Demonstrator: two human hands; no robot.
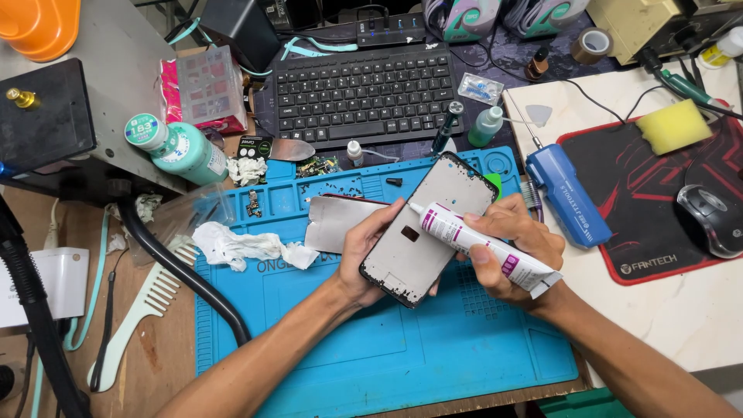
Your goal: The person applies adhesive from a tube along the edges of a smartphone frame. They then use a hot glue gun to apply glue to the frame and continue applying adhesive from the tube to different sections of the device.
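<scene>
Left hand (364,259) grips phone frame (426,228) from beneath; right hand (511,251), just beside, closed around glue tube (484,246), nozzle touching frame.

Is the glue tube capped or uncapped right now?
Uncapped: the glue tube in the right hand shows a bare white nozzle, its tip over the phone frame held by the left hand.

matt grey phone frame (428,228), glossy plastic glue tube (484,248), blue rubbery mat (402,348)

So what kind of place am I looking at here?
Most likely a phone repair bench. The left hand holds a bare phone frame over a blue repair mat, while the right hand holds a glue tube with its nozzle at the frame.
</scene>
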